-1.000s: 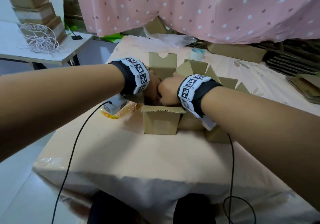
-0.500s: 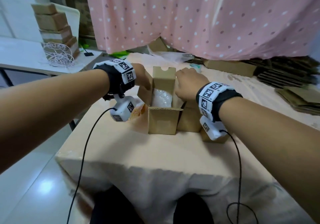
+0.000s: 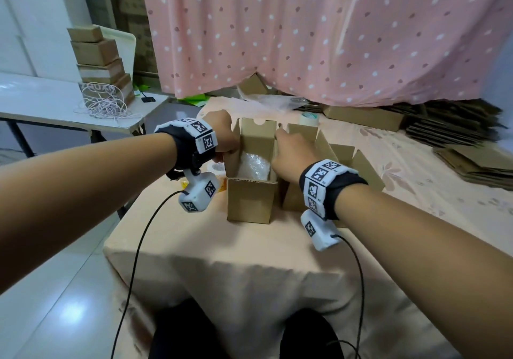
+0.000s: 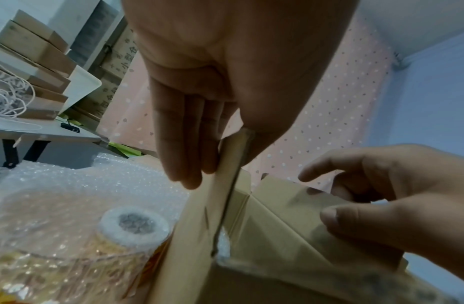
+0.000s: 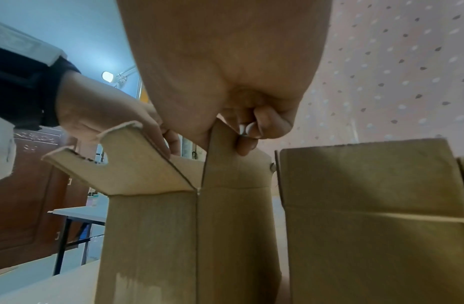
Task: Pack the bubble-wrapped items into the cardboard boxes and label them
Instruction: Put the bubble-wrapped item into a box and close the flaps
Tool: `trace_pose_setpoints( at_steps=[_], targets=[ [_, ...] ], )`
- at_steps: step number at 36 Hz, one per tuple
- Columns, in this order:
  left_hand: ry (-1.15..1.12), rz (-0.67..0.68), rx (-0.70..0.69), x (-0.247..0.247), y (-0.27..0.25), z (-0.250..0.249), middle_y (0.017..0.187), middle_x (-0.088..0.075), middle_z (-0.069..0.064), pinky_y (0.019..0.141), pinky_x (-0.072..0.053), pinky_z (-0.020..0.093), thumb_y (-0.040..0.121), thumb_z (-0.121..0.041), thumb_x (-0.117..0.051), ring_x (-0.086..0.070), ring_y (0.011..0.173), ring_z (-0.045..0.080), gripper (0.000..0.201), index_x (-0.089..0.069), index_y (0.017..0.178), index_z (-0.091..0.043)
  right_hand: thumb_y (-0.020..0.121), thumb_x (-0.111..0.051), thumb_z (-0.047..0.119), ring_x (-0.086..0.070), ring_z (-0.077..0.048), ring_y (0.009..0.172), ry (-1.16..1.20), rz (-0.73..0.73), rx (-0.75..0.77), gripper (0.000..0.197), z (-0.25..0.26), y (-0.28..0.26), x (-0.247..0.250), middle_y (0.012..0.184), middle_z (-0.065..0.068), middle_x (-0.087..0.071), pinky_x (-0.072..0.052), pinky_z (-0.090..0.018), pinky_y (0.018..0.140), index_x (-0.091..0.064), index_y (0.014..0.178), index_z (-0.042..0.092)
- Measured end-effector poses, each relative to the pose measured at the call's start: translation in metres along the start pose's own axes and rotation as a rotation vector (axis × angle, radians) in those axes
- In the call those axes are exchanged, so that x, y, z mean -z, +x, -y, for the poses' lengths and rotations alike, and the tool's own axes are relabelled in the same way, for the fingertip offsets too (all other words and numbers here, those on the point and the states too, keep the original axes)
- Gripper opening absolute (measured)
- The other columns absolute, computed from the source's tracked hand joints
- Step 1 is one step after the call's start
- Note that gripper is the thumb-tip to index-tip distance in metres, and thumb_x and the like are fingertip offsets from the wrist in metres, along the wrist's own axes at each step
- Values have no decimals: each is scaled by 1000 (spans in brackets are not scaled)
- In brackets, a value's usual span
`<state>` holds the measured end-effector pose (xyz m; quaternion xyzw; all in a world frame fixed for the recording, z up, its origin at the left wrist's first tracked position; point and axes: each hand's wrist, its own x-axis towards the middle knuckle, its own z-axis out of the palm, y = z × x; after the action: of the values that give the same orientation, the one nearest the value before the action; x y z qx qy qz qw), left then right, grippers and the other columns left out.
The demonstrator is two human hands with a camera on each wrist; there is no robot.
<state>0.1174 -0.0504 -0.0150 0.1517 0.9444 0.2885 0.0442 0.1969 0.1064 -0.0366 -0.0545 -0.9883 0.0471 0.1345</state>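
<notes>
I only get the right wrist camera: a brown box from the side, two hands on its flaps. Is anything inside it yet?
Observer: Yes. The head view looks down into the open box, and a bubble-wrapped item sits inside.
Operator: Any more waiting to be packed?
Observer: The left wrist view shows a second wrapped item with a white cap, on the table just left of the box.
Operator: How does the left hand hold its flap?
Observer: In the left wrist view the left hand pinches the left flap, with straight fingers on the outer face and the thumb on the inner side.
</notes>
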Motion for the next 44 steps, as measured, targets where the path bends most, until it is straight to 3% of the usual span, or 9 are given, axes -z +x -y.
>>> trace_pose_setpoints(
  at_steps=[6,10,18,24,29,32,35,38,44],
  targets=[
    [-35,-22,-22,-2,0,16,56,-69,15,61,-63,43,69,-4,-59,-70,51,26,16,-71,63,3,86,-51,5,-60,-36,81,160,-103,-65,37,8,-6,-12,87,-15,-56,-49,-38,62,-43,123,1],
    [-104,-54,-60,-8,-1,19,70,-71,20,56,-62,48,70,-3,-61,-70,52,28,10,-69,71,3,89,-47,9,-59,-40,91,263,-169,-121,30,11,-11,-23,102,-22,-61,-52,-43,73,-47,117,-1],
    [-222,-112,-100,-22,-1,22,78,-73,15,57,-62,42,77,-12,-62,-72,59,25,13,-70,84,-6,93,-48,20,-57,-35,84,338,-186,-62,24,7,-17,-41,94,-13,-60,-41,-33,67,-55,111,7],
    [-243,-117,-110,-32,1,24,84,-71,13,71,-62,45,78,-21,-64,-71,75,27,18,-70,90,-8,94,-50,19,-57,-36,92,350,-194,-37,26,9,-22,-44,104,-16,-62,-49,-39,78,-54,116,6],
    [-197,-134,-99,-33,7,26,104,-68,9,82,-56,39,81,-18,-60,-63,94,27,32,-65,112,-10,90,-51,14,-52,-33,113,401,-189,-56,45,5,-15,-43,125,-15,-54,-45,-37,93,-43,133,5],
    [-200,-126,-101,-23,14,28,111,-68,8,80,-60,41,81,-16,-59,-67,91,26,42,-59,123,-14,86,-53,17,-48,-30,120,355,-233,-42,50,-1,-5,-30,130,-11,-51,-46,-42,98,-45,135,7],
    [-206,-105,-84,-5,21,26,109,-67,11,71,-62,45,84,-10,-59,-71,81,29,48,-54,131,-12,87,-52,21,-51,-27,116,237,-211,2,39,-4,11,-7,123,-8,-57,-46,-37,92,-57,123,10],
    [-208,-26,-33,10,31,23,117,-62,15,65,-63,45,78,-5,-71,-68,92,32,65,-49,139,-11,83,-53,20,-57,-26,109,172,-157,33,36,-3,29,14,118,-6,-62,-50,-38,88,-63,117,12],
    [-98,105,-30,14,56,14,137,-51,8,80,-61,44,79,-27,-81,-57,112,28,86,-34,151,-13,79,-60,21,-61,-32,109,69,55,7,45,2,73,30,120,-16,-64,-53,-46,92,-62,120,2]
  ],
)
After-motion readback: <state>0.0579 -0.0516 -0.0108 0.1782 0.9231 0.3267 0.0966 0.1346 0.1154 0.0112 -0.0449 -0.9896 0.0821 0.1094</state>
